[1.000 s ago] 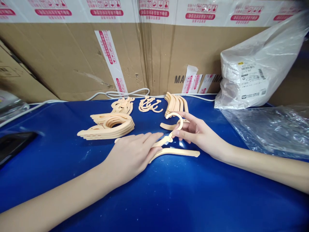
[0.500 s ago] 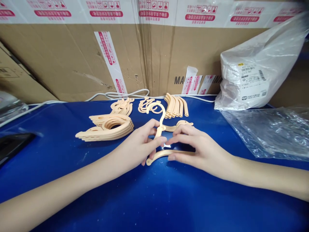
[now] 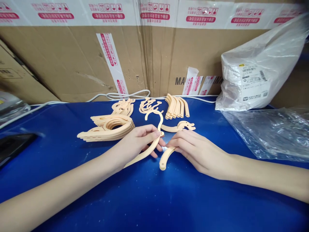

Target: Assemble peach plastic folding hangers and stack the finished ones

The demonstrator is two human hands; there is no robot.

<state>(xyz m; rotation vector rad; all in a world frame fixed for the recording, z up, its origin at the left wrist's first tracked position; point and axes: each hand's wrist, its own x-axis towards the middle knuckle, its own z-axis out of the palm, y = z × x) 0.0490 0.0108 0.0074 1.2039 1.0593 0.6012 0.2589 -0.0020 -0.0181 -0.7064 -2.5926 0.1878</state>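
My left hand (image 3: 147, 139) is closed on a cream hanger hook (image 3: 159, 120) joined to a curved hanger arm (image 3: 142, 156), which slants down to the left under my wrist. To its right, my right hand (image 3: 195, 148) grips a second curved hanger arm (image 3: 166, 158), whose holed end points toward me. The two held pieces are close together but apart. Just behind my right hand lies a cream curved piece (image 3: 170, 129) with a rounded, notched end piece (image 3: 185, 125).
A stack of cream hanger parts (image 3: 108, 130) sits at left, with smaller pieces (image 3: 122, 106) behind. Loose hooks (image 3: 148, 104) and curved arms (image 3: 177, 106) lie at the back. A white bag (image 3: 253, 74), clear plastic (image 3: 270, 135), dark phone-like object (image 3: 16, 148) and cardboard box (image 3: 79, 61) surround them.
My right hand has picked up the curved arm from the table and turned its end toward me. My left hand has tilted the hook and its attached arm, which now shows down to the left.
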